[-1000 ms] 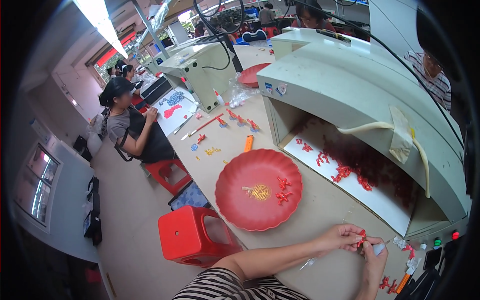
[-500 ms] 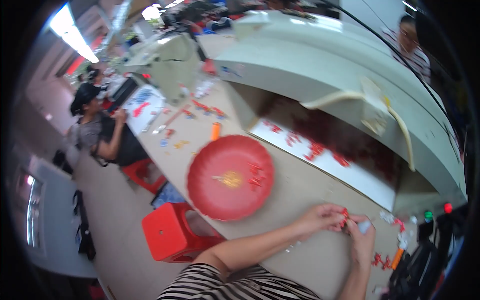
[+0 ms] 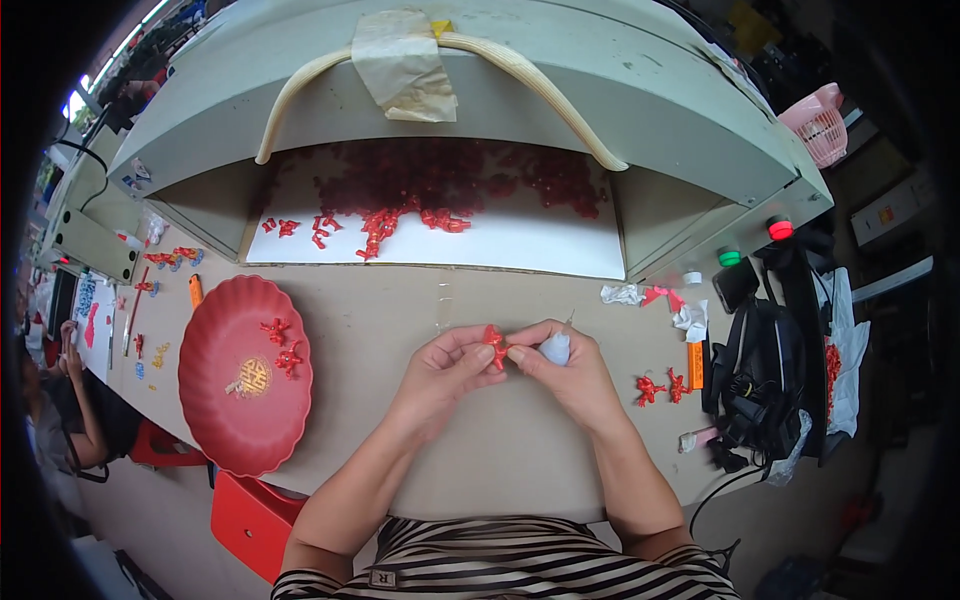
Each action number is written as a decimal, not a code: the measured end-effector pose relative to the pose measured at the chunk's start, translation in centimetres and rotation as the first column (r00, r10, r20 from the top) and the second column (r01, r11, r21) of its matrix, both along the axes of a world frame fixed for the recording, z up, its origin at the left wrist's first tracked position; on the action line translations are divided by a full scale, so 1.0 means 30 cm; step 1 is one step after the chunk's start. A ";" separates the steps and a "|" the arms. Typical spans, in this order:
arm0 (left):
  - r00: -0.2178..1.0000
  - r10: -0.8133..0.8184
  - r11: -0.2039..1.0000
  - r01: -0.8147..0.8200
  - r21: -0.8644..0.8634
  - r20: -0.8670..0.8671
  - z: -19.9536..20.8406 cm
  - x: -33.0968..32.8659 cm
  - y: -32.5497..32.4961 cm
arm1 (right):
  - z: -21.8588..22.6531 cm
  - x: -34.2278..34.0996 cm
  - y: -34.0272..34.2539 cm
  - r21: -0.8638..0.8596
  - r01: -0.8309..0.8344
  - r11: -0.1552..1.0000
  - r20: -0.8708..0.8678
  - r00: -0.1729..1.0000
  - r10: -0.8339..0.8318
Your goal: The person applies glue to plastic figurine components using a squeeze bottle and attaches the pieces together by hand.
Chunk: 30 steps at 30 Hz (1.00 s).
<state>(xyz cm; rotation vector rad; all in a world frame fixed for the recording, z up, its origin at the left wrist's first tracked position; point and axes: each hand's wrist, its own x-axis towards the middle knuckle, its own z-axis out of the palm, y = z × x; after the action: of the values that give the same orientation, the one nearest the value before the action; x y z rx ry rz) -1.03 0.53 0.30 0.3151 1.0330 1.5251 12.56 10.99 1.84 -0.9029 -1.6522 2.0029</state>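
Observation:
A small glossy red plastic figurine is held up over the middle of the table. My left hand pinches it between thumb and fingers. My right hand is closed, its thumb and fingertips meeting the figurine's right side. Tucked in that same hand is a pale bluish-white small squeeze bottle, with a thin needle-like tip pointing up past the fingers. Left of my hands stands a round red fluted tray with two red figurines and a gold printed pattern inside.
Ahead, a pale green workbench hood covers a white board heaped with red pieces. To the right lie more red figurines, an orange-handled tool, crumpled wrapping and a black bag. A red stool stands lower left; another person sits far left.
My view has swung right and levelled onto the bench, so my hands now sit mid-picture. The red figurine and the squeeze bottle are still in them.

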 end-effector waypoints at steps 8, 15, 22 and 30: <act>1.000 0.010 1.000 -0.010 -0.007 0.000 0.004 0.000 -0.002 | 0.008 -0.005 -0.002 -0.014 -0.010 1.000 -0.017 1.000 0.009; 0.999 -0.022 1.000 0.022 -0.014 0.038 0.008 -0.011 0.000 | -0.017 -0.001 0.011 -0.098 -0.026 0.995 -0.062 0.998 0.020; 0.844 0.129 0.984 -0.042 0.176 -0.521 0.013 -0.009 0.011 | -0.005 0.003 0.025 -0.218 0.012 0.976 -0.108 0.993 -0.036; 0.698 0.134 0.969 0.057 0.241 -0.704 -0.012 -0.003 0.003 | -0.001 0.003 0.015 -0.391 -0.082 0.917 -0.178 0.984 0.012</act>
<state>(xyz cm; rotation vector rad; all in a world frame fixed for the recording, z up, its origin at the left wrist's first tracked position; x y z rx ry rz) -1.14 0.62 -0.06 1.1517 1.4549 1.5981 12.65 11.43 1.80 -0.7941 -1.2039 2.4262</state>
